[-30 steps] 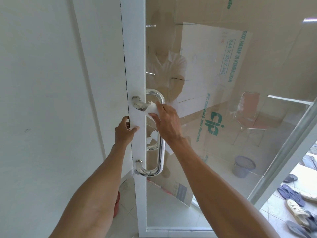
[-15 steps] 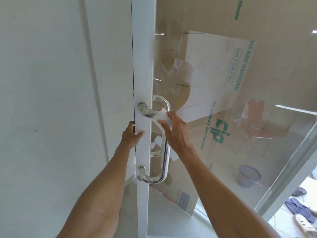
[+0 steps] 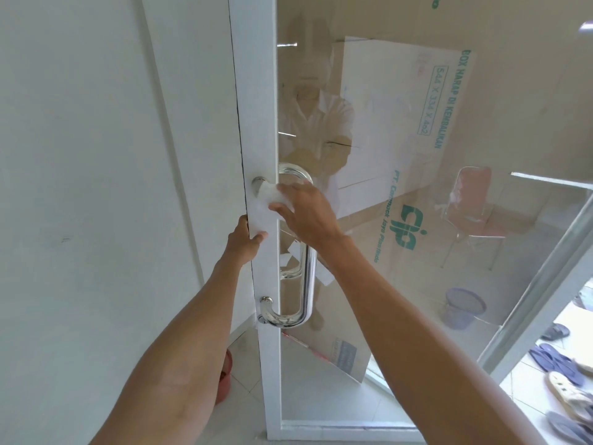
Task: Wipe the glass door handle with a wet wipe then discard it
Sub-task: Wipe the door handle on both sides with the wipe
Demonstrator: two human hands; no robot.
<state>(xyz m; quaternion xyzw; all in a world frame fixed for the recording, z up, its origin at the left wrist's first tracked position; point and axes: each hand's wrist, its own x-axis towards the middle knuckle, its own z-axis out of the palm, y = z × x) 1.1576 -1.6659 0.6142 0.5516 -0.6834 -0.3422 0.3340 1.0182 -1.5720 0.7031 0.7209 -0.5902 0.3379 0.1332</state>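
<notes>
A chrome D-shaped door handle is fixed to the white frame of a glass door. My right hand holds a white wet wipe wrapped round the handle's upper bend, close to its top mount. My left hand grips the edge of the door frame just below, thumb on the front face. The top part of the handle is hidden by the wipe and my hand.
A white wall stands to the left. Behind the glass are a printed cardboard sheet, a chair and a blue basket. Sandals lie on the floor at the right. A red pot sits low by the door.
My right hand has slid the wipe left along the handle's top bend toward the mount. My left hand keeps its grip on the frame edge.
</notes>
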